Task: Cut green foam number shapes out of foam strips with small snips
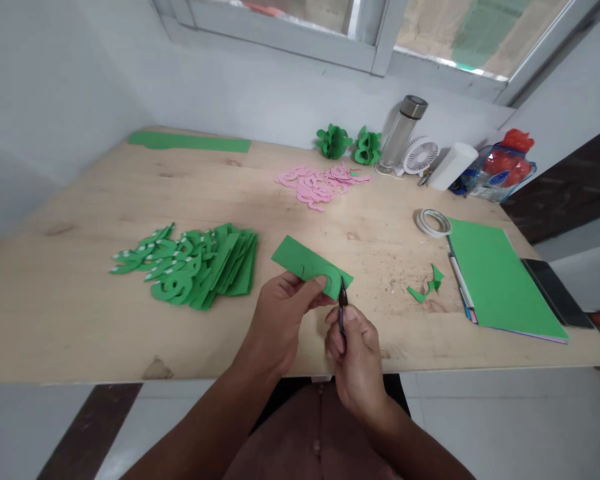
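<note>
My left hand (287,310) pinches a green paper strip (300,257) that has a curved outline drawn on it. In my right hand (355,347) is a pair of dark scissors (343,300), fingers wrapped around the handles. The blades meet the right end of the strip, beside the drawn curve; a small flap stands off there. Left of my hands lies a stack of green paper pieces (235,260), with cut green shapes (173,283) heaped against it, some bearing white bits. Green scraps (427,285) rest to the right.
Pink paper cutouts (315,183) lie mid-table. Behind them stand green paper ornaments (333,141), a glass bottle (403,137) and a small fan (421,157). Tape rolls (433,223), green sheets (505,280), pens (461,283) and a dark phone-like slab (555,293) are at right.
</note>
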Available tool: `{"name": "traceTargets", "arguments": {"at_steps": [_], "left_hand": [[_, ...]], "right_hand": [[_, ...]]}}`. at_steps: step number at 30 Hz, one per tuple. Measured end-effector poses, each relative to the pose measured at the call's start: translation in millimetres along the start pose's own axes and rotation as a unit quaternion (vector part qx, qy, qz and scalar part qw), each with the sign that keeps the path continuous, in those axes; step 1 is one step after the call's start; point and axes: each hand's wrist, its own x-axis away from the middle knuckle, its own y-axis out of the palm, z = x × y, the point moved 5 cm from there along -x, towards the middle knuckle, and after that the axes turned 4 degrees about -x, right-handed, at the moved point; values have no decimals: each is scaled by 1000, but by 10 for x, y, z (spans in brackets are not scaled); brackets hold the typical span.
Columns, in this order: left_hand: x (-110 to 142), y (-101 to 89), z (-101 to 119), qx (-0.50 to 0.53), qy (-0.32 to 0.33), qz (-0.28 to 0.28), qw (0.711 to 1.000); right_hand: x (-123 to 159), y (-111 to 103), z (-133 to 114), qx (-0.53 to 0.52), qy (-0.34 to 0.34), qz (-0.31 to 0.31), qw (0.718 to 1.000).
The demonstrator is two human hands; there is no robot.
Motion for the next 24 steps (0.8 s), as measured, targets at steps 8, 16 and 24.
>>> {"name": "traceTargets", "arguments": {"at_steps": [8,16,24], "left_hand": [[-51,-39,48,-41,-2,-26,999],[-6,24,54,-47,-7,-72,996],[-45,-4,51,-57,-6,-90,994]], "right_hand": [[22,-13,29,14,4,-2,1000],[10,30,-26,0,-5,0,1000],[-10,-1,-2,7,-7,-3,1000]]}}
